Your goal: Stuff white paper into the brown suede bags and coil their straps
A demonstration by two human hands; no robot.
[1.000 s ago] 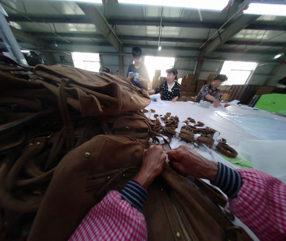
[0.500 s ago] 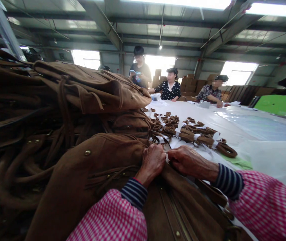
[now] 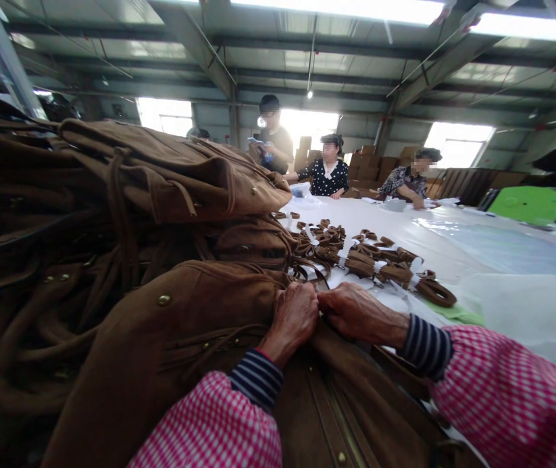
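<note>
A large brown bag (image 3: pixel 126 351) with brass studs and a zip lies in front of me, its body spread across the near edge of the table. At its far edge my left hand (image 3: pixel 293 320) is closed, fingers curled over the brown material. My right hand (image 3: pixel 358 313) is closed too, knuckles almost touching the left, pinching at the same edge of the bag. What exactly lies between the fingertips is hidden behind the hands.
More brown bags (image 3: pixel 180 169) are heaped at the left, straps hanging. Rolled brown straps (image 3: pixel 360 260) with white wraps lie on the white table (image 3: pixel 404 224). Clear plastic sheeting (image 3: pixel 516 305) covers the right side. Across the table are three people, one holding a phone (image 3: pixel 254 141).
My right hand has shifted slightly left, closer to my left hand. Both hands stay closed at the bag's edge, and the view has turned a little.
</note>
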